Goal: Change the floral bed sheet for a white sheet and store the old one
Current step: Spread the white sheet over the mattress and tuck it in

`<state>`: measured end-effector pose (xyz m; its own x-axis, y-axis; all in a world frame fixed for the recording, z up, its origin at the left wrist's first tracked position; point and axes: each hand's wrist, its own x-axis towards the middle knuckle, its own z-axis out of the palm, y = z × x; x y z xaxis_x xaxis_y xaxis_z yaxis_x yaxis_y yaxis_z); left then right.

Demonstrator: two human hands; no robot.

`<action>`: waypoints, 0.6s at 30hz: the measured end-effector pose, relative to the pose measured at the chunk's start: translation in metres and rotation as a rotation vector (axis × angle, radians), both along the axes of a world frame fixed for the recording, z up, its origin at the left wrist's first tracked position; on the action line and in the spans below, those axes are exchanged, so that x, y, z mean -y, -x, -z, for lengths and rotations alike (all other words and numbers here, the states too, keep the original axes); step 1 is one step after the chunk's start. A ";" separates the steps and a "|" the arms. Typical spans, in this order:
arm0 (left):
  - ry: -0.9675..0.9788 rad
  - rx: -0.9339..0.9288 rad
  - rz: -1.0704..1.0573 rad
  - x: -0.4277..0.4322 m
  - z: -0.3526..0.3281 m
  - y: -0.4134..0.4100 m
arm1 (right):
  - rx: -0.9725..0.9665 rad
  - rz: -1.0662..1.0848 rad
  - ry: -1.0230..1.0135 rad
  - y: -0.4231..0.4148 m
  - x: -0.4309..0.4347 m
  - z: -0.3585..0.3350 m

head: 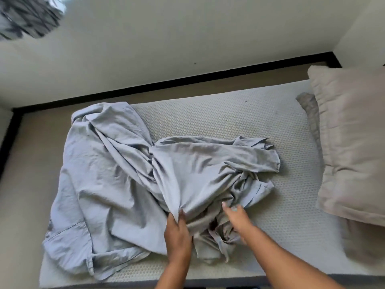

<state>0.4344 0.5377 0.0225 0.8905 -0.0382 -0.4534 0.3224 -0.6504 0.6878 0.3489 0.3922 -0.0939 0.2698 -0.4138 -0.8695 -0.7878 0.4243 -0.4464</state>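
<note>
White sheet [116, 180] lies bunched on the bare mattress [229, 122], just ahead of both hands. Left hand [177, 232] pinches a fold; right hand [237, 220] reaches into the crumple, grip unclear. Step: spreading. Next move probably calls for finding a corner.

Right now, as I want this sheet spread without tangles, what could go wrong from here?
1. The sheet lies bunched and twisted on the mattress; pulling the fold that the left hand pinches may tighten the tangle rather than open it.
2. The right hand touches the crumpled heap, where corners are hidden, so the wrong edge may be picked.
</note>
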 end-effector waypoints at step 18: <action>-0.108 -0.034 -0.116 -0.024 -0.063 -0.058 | 0.260 0.715 -0.461 0.039 0.031 -0.063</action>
